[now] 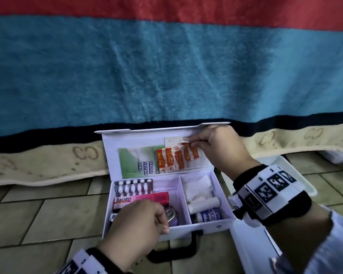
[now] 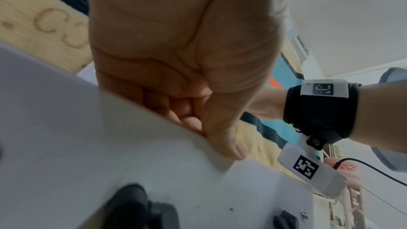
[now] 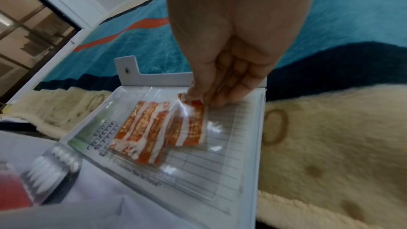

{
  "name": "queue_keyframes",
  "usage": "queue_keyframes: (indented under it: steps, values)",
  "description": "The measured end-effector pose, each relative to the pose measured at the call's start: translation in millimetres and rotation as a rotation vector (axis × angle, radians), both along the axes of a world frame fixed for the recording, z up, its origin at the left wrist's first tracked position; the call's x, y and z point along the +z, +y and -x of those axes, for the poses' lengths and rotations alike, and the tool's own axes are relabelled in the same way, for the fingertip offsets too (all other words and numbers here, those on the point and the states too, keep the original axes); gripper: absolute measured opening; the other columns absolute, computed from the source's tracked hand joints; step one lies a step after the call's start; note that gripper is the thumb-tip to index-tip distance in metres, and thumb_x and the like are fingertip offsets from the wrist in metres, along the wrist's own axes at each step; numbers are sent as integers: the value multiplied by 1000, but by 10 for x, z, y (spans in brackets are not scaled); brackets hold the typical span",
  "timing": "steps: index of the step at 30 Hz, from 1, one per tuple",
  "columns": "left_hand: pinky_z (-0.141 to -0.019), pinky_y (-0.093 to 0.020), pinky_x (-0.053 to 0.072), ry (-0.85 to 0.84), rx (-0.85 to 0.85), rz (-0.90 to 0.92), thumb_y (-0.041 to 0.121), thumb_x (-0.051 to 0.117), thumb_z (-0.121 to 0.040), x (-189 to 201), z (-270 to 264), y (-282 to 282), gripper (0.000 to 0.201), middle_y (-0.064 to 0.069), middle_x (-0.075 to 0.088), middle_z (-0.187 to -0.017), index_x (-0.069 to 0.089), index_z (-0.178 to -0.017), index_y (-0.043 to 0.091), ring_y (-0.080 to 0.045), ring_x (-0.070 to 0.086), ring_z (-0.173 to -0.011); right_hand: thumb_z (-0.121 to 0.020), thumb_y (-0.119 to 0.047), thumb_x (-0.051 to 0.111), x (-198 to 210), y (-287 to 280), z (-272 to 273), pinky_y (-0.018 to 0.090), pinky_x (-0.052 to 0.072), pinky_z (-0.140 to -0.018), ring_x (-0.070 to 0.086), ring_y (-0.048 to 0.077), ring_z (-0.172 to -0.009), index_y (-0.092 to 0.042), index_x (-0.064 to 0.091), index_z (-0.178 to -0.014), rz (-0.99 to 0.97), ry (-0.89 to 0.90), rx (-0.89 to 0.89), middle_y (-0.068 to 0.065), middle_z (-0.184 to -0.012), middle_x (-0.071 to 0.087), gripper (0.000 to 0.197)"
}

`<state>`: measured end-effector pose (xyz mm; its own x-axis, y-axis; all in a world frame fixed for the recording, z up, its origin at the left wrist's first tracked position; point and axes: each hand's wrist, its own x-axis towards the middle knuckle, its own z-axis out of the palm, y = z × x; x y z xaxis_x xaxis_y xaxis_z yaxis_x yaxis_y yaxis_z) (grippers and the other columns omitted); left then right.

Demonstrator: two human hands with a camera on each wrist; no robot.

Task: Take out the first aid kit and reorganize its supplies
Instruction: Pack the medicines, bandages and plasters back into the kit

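Left hand (image 1: 139, 220) grips the first aid kit's (image 1: 206, 224) near wall; right hand (image 1: 218, 147) pinches the bandage strips (image 1: 176, 158) against the far lid.

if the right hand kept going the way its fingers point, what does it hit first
Most likely the orange plaster packets the right hand already pinches, then the first aid kit's open lid right behind them; depth there is hard to judge.

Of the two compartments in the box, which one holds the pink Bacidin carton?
The left compartment, under the left hand. It also holds the pill strip; the right compartment holds white rolls and gauze.
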<state>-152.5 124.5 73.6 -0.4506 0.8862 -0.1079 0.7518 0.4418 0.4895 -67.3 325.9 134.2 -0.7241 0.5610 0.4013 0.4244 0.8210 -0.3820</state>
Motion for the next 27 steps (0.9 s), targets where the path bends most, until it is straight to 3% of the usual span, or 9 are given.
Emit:
queue_keyframes:
  steps: [3, 6, 10, 13, 16, 18, 21, 24, 27]
  values:
    - [-58, -7, 34, -7, 9, 2, 35, 71, -77, -3, -1, -1, 7, 15, 68, -77, 66, -73, 32, 4, 57, -76, -87, -17, 61, 56, -6, 22, 26, 45, -90, 60, 14, -100, -21, 75, -93, 9, -20, -7, -4, -101, 70, 15]
    - [-57, -7, 34, -21, 9, 6, 34, 71, -78, -9, 1, -6, 7, 15, 66, -73, 67, -73, 31, 5, 56, -72, -89, -19, 58, 79, -19, 52, 28, 47, -88, 60, 15, -100, -24, 73, -93, 25, -97, -16, -4, -101, 70, 16]
    - [-56, -6, 34, -21, 3, -6, 33, 70, -78, -18, 5, -7, 5, 16, 66, -72, 68, -75, 31, 7, 54, -69, -90, -22, 51, 91, -40, 67, 31, 52, -79, 64, 22, -91, -30, 68, -95, 82, -237, -59, -4, -100, 71, 20]
    - [-53, -5, 33, -21, 4, -6, 32, 70, -78, -18, 7, -4, 4, 16, 65, -69, 69, -76, 31, 10, 52, -65, -87, -19, 47, 164, -99, 59, 24, 44, -66, 59, 20, -73, -28, 67, -96, 107, -293, -66, 0, -95, 70, 25]
    - [-52, -5, 32, -14, 1, 1, 33, 70, -78, -17, 9, 0, 6, 16, 65, -69, 67, -74, 32, 10, 51, -64, -82, -16, 46, 211, -153, 43, 22, 41, -69, 63, 24, -85, -27, 68, -95, 105, -349, -79, 1, -94, 70, 28]
    - [-53, -5, 32, -9, 3, -2, 34, 70, -78, -13, 9, -1, 8, 16, 64, -70, 66, -72, 32, 9, 51, -65, -79, -18, 46, 215, -172, 41, 25, 45, -78, 62, 27, -93, -29, 67, -92, 93, -394, -82, 1, -95, 70, 27]
    - [-52, -5, 31, -8, 7, -1, 33, 71, -78, -17, 8, 1, 14, 16, 63, -68, 63, -66, 32, 8, 51, -65, -81, -27, 51, 224, -199, 50, 30, 39, -88, 60, 24, -97, -29, 65, -89, 34, -459, -80, -3, -94, 69, 15]
    - [-56, -6, 34, -2, 12, 5, 33, 71, -78, -11, 3, 0, 14, 16, 64, -70, 63, -66, 32, 6, 55, -70, -86, -33, 58, 246, -225, 58, 31, 36, -90, 58, 22, -102, -27, 65, -92, -10, -499, -76, -2, -100, 68, 11]
    - [-61, -8, 36, 6, 14, 6, 34, 71, -77, -14, 0, 0, 14, 16, 64, -73, 62, -66, 32, 4, 58, -77, -89, -30, 56, 247, -252, 57, 27, 35, -78, 58, 25, -102, -23, 66, -93, -11, -509, -94, 3, -102, 66, 13]
